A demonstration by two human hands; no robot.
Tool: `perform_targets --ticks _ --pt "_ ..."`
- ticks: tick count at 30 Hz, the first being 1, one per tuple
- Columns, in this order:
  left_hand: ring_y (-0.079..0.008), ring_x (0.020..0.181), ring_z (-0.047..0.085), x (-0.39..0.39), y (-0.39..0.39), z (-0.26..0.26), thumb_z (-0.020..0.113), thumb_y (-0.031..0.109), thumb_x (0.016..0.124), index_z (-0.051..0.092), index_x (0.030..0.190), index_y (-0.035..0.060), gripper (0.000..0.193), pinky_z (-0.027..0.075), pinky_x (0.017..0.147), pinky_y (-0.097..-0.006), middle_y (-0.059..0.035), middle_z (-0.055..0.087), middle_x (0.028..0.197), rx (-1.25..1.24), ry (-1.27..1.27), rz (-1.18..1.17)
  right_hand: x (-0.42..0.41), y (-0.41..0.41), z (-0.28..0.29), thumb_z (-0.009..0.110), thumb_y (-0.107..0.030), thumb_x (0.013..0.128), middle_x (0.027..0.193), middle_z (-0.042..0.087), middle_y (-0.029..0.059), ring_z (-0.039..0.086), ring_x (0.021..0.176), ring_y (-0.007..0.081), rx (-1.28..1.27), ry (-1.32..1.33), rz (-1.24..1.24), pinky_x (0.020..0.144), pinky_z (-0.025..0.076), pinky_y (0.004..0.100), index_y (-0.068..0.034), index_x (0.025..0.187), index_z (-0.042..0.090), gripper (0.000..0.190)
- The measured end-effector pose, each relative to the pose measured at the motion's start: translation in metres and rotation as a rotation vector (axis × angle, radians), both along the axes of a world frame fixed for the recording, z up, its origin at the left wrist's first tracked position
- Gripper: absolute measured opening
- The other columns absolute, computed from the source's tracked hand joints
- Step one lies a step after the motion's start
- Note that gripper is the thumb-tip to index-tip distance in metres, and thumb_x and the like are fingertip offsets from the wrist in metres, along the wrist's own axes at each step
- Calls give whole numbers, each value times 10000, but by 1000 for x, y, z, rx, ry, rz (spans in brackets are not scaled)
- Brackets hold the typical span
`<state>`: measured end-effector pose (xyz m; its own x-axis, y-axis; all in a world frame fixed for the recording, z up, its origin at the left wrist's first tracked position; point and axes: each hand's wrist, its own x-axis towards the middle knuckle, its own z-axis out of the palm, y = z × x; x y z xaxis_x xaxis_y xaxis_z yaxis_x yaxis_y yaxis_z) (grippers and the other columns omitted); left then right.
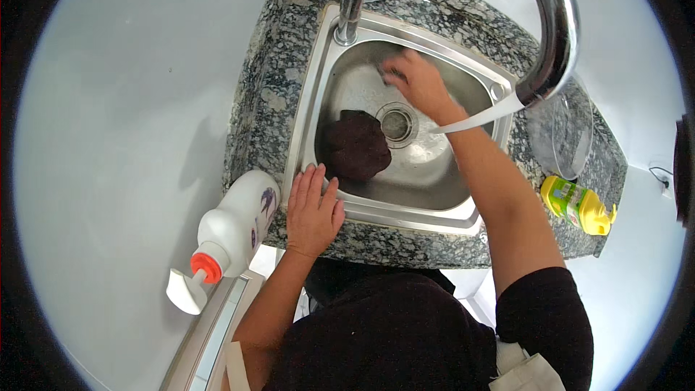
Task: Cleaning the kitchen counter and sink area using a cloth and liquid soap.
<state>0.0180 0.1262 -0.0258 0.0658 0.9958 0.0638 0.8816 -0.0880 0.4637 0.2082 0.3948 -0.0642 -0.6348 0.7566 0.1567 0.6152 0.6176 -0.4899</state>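
My left hand (pixel 314 212) lies flat on the near left rim of a stainless steel sink (pixel 412 222), fingers slightly spread and holding nothing. Inside the basin, my right hand (pixel 415 76) is by the back wall, with its fingers curled and blurred. Something dark shows near its fingertips, but whether it is an object or shadow is unclear. A bunched dark brown cloth (pixel 355 146) sits on the basin's left side, beside the drain strainer (pixel 396 124). A stream of water (pixel 483 117) runs from the chrome faucet spout (pixel 559 27) and crosses in front of my right forearm.
A large white pump bottle (pixel 239 217) stands left of the sink. On the right of the granite countertop (pixel 391 247) are a yellow pump bottle (pixel 575 205) and a clear round container or lid (pixel 564 130). The faucet's base (pixel 346 32) rises at the back left corner.
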Motion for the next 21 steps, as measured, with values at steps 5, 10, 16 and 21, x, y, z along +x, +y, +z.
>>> perform_targets --ticks 5,10,16,21 --pt "-387 1250 434 1 0 3 635 170 791 605 1124 5 372 328 1066 -508 -215 479 1320 7 2 -7 118 -61 -29 664 -232 826 1020 612 132 624 908 323 -287 -244 -345 790 505 396 -128 1014 687 216" --pt "-374 1253 433 1 0 3 638 156 779 611 1117 7 370 332 1065 -501 -205 483 1317 38 43 12 110 -81 -13 600 -235 878 958 641 128 635 853 293 -572 -164 -296 774 519 364 -70 1013 673 226" --pt "-361 1250 437 4 -1 1 637 146 768 615 1098 11 356 338 1062 -499 -190 489 1309 72 43 26 70 -93 10 540 -178 939 914 599 86 594 783 186 -1713 1139 -698 712 532 299 16 1005 583 208" --pt "-360 1272 423 2 -6 0 628 117 762 605 1123 39 370 326 1071 -503 -175 470 1347 61 26 55 21 -94 32 515 -169 956 1043 557 139 581 904 219 -1708 1492 -1067 846 535 312 55 1120 531 278"
